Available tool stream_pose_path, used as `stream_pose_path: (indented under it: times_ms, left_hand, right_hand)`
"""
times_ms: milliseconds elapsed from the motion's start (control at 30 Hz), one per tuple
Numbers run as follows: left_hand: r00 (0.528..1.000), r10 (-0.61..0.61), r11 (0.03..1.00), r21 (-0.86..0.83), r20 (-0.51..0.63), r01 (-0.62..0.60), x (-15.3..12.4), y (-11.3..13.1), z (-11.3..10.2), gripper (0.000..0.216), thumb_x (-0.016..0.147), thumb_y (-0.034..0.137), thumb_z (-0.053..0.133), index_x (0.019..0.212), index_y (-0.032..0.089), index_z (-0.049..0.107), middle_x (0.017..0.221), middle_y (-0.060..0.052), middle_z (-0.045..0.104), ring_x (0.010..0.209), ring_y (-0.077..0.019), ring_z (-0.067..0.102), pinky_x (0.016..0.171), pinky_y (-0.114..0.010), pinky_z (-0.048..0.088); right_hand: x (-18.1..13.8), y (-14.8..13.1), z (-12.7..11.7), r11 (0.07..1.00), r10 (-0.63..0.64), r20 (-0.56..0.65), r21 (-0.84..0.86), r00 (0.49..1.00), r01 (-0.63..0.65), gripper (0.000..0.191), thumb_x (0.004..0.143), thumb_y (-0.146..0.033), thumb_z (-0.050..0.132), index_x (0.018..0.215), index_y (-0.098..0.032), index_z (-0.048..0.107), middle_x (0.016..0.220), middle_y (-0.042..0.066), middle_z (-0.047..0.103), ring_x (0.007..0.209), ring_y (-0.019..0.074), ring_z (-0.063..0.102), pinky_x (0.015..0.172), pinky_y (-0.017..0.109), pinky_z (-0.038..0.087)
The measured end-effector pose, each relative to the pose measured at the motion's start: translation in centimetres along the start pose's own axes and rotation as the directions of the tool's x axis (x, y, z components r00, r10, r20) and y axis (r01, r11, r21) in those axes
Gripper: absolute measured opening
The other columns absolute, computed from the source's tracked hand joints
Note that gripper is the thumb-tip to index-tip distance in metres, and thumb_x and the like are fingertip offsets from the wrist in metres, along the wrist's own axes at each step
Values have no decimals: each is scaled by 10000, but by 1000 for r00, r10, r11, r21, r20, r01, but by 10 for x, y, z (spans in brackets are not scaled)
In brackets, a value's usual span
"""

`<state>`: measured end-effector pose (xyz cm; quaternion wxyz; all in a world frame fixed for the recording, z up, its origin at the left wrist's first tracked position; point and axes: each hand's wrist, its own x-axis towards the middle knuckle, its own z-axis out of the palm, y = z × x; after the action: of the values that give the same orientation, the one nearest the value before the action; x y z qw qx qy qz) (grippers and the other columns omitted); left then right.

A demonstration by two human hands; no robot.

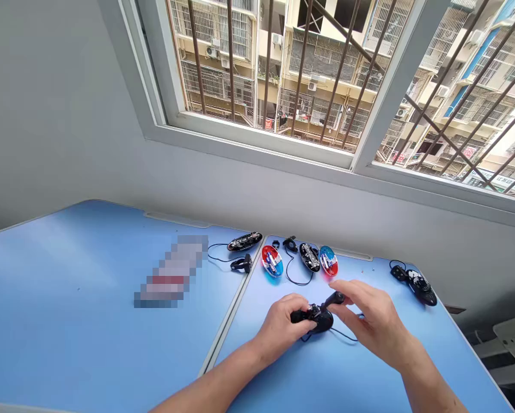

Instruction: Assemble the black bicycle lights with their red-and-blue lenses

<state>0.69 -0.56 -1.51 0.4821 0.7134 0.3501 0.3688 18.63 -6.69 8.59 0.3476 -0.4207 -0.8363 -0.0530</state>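
Observation:
My left hand point(280, 326) is closed around a small black oval device point(319, 319) with a thin black cable, holding it just above the blue table point(89, 321). My right hand point(368, 318) pinches a black bracket part point(335, 298) that sticks up from the same device. Behind my hands lie two red-and-blue clear lens covers point(272, 261) point(328, 260) and a black oval unit point(309, 256) with a looping cable. Another black oval unit point(245, 241) with a cable and a black clamp point(242, 264) lies further left.
A further black device with a clamp point(418, 284) lies near the table's right edge. A blurred-out object point(174, 271) sits on the left tabletop. A seam point(229, 318) divides two tabletops. A grey wall and barred window point(283, 74) stand behind.

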Motion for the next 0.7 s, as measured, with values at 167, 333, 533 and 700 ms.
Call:
stream_pose_path:
  times_ms: [167, 333, 533, 700]
  left_hand:
    - [1000, 1, 1000, -10, 3, -1, 0, -1, 0, 57, 665, 211, 662, 669, 211, 605, 860, -34, 668, 841, -228, 605, 788, -303, 455]
    - [1000, 0, 1000, -13, 4, 0, 1, -1, 1, 53, 649, 202, 657, 668, 213, 608, 857, -33, 669, 843, -230, 603, 793, -308, 450]
    - [1000, 9, 1000, -11, 5, -9, 1, -1, 0, 47, 679, 236, 650, 663, 209, 614, 840, -39, 661, 831, -234, 599, 772, -314, 453]
    - [1000, 20, 1000, -12, 6, -20, 0, 0, 0, 39, 674, 223, 658, 666, 206, 623, 852, -42, 673, 832, -233, 607, 779, -316, 459]
  right_hand:
    - [-2, -1, -3, 999, -50, 58, -1, 997, 51, 201, 974, -197, 514, 1174, -211, 532, 751, 33, 611, 604, 142, 526, 535, 243, 435]
    - [-2, -3, -17, 997, -14, 227, 78, 974, -4, 333, 980, -102, 416, 1287, -216, 477, 830, 49, 610, 641, 145, 503, 554, 255, 429]
    - [2, -2, -8, 976, 0, 113, 216, 994, -24, 62, 949, -168, 531, 999, -205, 537, 908, 65, 632, 766, 154, 575, 634, 253, 505]
    - [2, -3, 8, 987, 28, -6, 161, 1000, -27, 125, 954, -196, 543, 1076, -205, 515, 770, 25, 618, 628, 131, 562, 540, 223, 483]
